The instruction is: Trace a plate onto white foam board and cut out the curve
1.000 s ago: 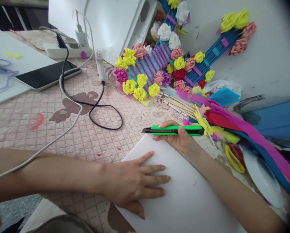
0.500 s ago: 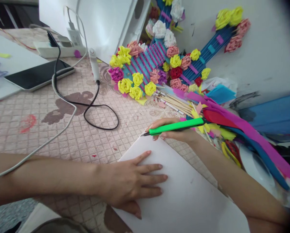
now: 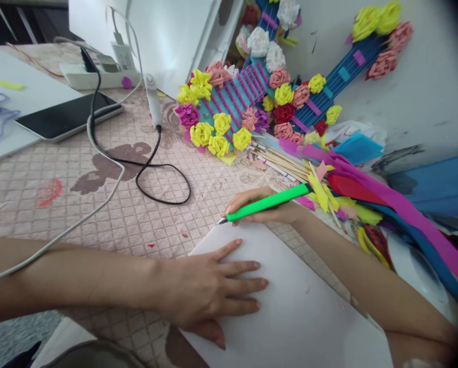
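Observation:
A white sheet or board (image 3: 290,296) lies on the patterned tablecloth in front of me, its far corner pointing away. My left hand (image 3: 209,286) rests flat on it with the fingers spread. At the far corner, my right hand (image 3: 252,207) grips a green utility knife (image 3: 267,202). The knife slants, its narrow tip down at the left near the sheet's corner and its handle end rising to the right. Whether the tip touches the sheet, I cannot tell. Some right-hand fingers are hidden behind the knife.
Guitar-shaped crafts (image 3: 232,97) with paper flowers stand at the back. Thin wooden sticks (image 3: 278,161) and coloured paper strips (image 3: 390,189) lie to the right. A tablet (image 3: 56,120), a power strip (image 3: 94,76) and a black cable (image 3: 163,202) are at the left. A pale cable crosses my left forearm.
My right hand and the knife have moved slightly left and nearer to me, and the knife slants more steeply. My left hand stays flat on the sheet. The view has shifted a little.

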The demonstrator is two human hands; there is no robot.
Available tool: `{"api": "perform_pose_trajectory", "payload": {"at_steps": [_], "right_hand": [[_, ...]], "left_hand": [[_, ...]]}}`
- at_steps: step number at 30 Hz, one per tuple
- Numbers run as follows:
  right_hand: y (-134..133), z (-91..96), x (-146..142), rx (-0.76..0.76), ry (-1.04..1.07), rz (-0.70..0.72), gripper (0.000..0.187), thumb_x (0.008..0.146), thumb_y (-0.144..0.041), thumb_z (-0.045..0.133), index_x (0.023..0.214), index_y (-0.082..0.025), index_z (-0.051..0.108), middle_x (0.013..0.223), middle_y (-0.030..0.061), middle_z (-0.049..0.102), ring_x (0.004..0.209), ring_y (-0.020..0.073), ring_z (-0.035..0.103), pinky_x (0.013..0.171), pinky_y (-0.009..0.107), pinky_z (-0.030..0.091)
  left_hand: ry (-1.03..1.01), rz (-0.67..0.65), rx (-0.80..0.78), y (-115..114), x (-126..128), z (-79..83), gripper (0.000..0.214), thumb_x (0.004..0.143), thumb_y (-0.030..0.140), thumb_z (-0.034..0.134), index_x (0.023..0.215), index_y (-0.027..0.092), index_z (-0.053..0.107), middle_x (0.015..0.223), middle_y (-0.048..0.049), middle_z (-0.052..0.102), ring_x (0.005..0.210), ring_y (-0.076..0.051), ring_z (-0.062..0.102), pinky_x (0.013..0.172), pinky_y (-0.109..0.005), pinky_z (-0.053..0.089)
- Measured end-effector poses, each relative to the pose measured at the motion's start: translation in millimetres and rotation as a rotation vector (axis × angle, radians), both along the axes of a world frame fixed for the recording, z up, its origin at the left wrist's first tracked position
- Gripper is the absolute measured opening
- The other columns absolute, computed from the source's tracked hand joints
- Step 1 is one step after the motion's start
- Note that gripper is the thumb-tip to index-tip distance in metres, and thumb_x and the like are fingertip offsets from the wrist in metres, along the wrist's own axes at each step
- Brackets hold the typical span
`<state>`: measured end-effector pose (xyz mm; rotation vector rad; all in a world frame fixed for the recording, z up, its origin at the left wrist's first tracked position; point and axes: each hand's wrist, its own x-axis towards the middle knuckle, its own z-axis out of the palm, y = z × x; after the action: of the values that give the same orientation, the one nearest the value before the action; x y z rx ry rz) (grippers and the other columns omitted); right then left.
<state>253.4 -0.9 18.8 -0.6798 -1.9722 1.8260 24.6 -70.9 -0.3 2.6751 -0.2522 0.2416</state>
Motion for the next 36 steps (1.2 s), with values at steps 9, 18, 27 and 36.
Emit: {"api": "perform_pose_trajectory", "payload": {"at_steps": [9, 18, 27, 36], "right_hand": [[-1, -9.1, -1, -0.073, 0.078, -0.086, 0.027, 0.08, -0.02, 0.068, 0.107, -0.016, 0.067, 0.104, 0.0091, 0.069, 0.088, 0.0181, 0.068, 0.079, 0.034, 0.056], [-5, -15.8, 0, -0.099, 0.089, -0.142, 0.028, 0.08, -0.021, 0.069, 0.107, -0.016, 0.066, 0.103, 0.0096, 0.069, 0.085, 0.0177, 0.069, 0.078, 0.034, 0.056], [-7, -14.6, 2, -0.033, 0.082, -0.204, 0.03, 0.079, -0.022, 0.07, 0.108, -0.017, 0.067, 0.096, 0.0091, 0.071, 0.079, 0.017, 0.069, 0.073, 0.03, 0.056], [-12, -8.5, 0, -0.024, 0.035, -0.205, 0.033, 0.079, -0.025, 0.07, 0.112, -0.02, 0.065, 0.104, 0.0086, 0.069, 0.089, 0.0183, 0.069, 0.081, 0.032, 0.055]], "left_hand": [[-0.042, 0.016, -0.009, -2, -1, -1.3, 0.05, 0.09, 0.034, 0.052, 0.134, 0.011, 0.048, 0.149, -0.0115, 0.034, 0.141, -0.031, 0.023, 0.116, -0.056, 0.002], [0.11, -0.052, 0.018, 7, -2, 27.1, 0.052, 0.089, 0.026, 0.047, 0.138, 0.01, 0.044, 0.15, -0.0125, 0.03, 0.14, -0.034, 0.024, 0.113, -0.061, 0.011], [-0.067, 0.012, 0.004, 2, -7, 5.4, 0.055, 0.083, 0.027, 0.052, 0.137, 0.013, 0.046, 0.149, -0.0108, 0.034, 0.14, -0.032, 0.023, 0.113, -0.06, 0.01], [-0.109, 0.026, 0.021, 2, -7, 4.4, 0.054, 0.083, 0.03, 0.055, 0.134, 0.014, 0.049, 0.145, -0.0122, 0.041, 0.138, -0.031, 0.029, 0.113, -0.059, 0.014]]}}
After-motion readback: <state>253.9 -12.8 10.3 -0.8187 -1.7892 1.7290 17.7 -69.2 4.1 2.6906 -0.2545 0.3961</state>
